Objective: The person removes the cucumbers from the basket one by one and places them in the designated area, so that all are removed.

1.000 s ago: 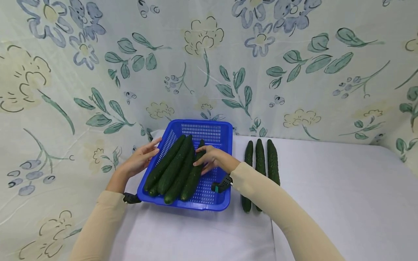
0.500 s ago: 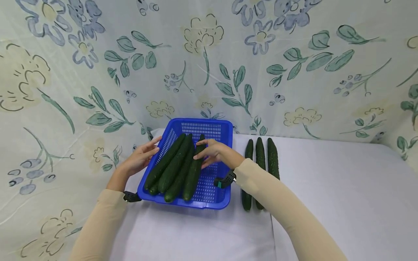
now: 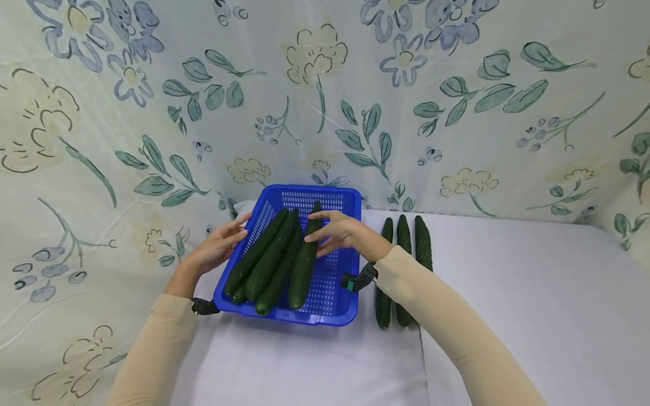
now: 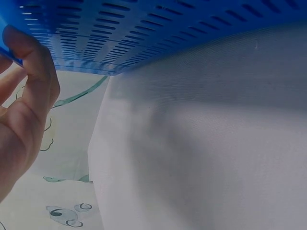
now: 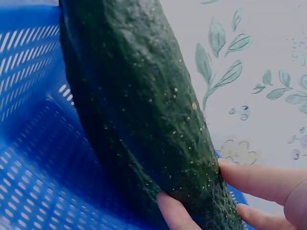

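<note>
In the head view my right hand (image 3: 337,231) pinches a dark green cucumber (image 3: 303,273) between thumb and fingers, near its far end. This cucumber (image 5: 139,110) fills much of the right wrist view, and a gap parts its upper length from the others. Several more cucumbers (image 3: 269,259) lie side by side along the left of the blue plastic basket (image 3: 330,296). My left hand (image 3: 219,248) holds the basket's left rim. The left wrist view shows the fingers (image 4: 36,72) bent at the slotted basket wall (image 4: 124,36).
Three cucumbers (image 3: 423,239) lie in a row to the right of the basket, partly hidden by my right sleeve (image 3: 431,304). A white cloth (image 3: 518,270) covers the table. Behind it hangs a floral-patterned curtain (image 3: 304,158).
My right hand has moved right and slightly away from me, drawing the pinched cucumber apart from the others. The left hand and the basket have stayed in place.
</note>
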{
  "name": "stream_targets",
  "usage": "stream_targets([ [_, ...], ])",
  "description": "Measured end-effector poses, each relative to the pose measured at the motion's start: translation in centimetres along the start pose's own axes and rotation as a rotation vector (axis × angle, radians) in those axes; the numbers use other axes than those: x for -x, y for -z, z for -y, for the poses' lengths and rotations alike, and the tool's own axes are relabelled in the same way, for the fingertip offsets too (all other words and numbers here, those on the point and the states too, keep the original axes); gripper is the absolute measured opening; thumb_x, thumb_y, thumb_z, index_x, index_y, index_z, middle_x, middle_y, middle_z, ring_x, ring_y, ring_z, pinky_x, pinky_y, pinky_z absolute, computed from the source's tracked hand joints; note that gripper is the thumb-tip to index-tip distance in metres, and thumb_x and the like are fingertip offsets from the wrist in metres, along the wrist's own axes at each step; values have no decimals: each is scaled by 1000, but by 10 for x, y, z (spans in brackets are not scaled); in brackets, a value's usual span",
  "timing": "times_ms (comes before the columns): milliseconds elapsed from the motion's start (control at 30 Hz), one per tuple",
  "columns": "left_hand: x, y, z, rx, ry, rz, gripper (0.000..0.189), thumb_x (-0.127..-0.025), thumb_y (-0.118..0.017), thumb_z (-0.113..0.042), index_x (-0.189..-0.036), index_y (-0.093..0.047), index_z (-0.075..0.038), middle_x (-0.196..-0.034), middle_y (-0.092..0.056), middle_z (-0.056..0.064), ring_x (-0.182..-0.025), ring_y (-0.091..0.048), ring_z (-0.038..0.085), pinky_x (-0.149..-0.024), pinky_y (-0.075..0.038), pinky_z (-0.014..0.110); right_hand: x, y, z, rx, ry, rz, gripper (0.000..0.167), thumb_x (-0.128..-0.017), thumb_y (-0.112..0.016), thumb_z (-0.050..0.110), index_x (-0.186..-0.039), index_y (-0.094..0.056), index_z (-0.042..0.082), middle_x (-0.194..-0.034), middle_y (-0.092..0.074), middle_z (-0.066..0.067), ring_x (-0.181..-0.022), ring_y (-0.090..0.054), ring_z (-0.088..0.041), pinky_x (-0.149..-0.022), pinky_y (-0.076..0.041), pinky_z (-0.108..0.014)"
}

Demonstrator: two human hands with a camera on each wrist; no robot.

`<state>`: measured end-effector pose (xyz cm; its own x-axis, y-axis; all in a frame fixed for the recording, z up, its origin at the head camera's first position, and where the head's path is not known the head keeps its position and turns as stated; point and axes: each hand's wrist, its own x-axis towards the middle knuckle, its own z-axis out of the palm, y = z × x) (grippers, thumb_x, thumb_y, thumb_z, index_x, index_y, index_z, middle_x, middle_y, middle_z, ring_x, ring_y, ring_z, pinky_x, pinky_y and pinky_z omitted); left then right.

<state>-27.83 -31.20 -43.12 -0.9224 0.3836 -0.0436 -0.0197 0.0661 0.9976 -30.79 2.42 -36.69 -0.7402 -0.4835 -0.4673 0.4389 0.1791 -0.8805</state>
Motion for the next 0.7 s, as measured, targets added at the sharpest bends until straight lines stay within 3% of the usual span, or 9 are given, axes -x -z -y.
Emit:
stream_targets([
  [300,0,1,2,-13,-7,5,57,-109,-43,-19,-161,-20,-15,-124,-53,14,-100,-64,13,-76,-56,26,15,15,6,-9,48,3,70,-89,-69,-9,-149,-44,15,-142,-41,-24,-111,-59,-52,-83,-55,-50],
  [700,0,1,1,8,-12,15,57,-109,-41,-18,-161,-18,-13,-125,-53,13,-106,-63,14,-83,-56,30,36,40,11,5,94,7,74,-91,-68,-7,-154,-37,16,-163,-4,-18,-128,-42,-56,-87,-54,-50],
])
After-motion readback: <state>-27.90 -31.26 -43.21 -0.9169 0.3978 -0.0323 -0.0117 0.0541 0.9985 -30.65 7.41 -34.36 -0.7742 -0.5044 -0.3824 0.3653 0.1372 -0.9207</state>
